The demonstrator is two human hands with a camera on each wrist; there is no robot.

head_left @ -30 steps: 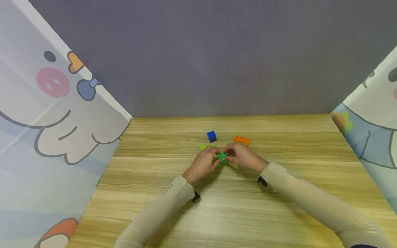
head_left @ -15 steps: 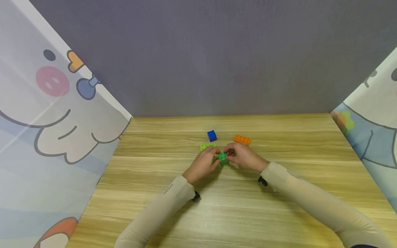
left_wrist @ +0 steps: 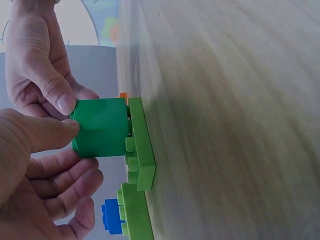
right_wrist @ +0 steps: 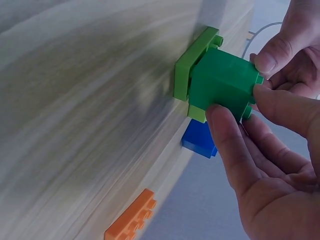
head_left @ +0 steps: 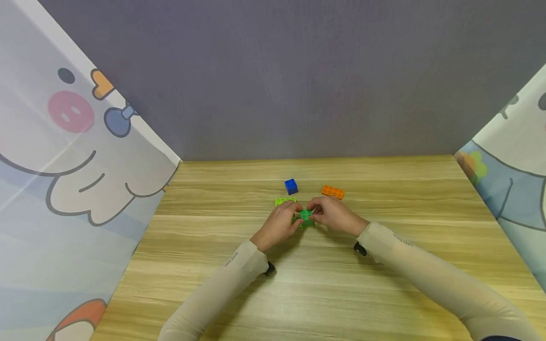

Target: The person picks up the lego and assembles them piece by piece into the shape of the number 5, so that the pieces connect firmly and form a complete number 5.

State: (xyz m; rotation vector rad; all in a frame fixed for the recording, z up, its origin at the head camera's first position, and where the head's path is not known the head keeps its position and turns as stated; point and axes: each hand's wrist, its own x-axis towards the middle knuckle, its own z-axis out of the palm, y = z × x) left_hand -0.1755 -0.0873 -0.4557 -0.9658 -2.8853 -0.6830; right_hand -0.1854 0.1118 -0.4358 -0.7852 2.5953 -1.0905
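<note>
A dark green toy building brick [head_left: 306,216] stands on one end of a flat light-green brick [left_wrist: 144,150]. A narrow gap with studs shows between the two in the left wrist view. My left hand [head_left: 277,225] pinches the dark green brick from the left, thumb on its near side by the studded top. From the other side my right hand [head_left: 338,216] holds the same brick between thumb and fingers. Some fingertips are hidden behind it.
Just beyond my left hand lies another flat light-green brick [head_left: 286,201]. A blue brick [head_left: 291,186] sits behind it, and a flat orange brick [head_left: 332,192] lies beyond my right hand. A grey wall [head_left: 315,94] rises at the table's [head_left: 324,284] back edge.
</note>
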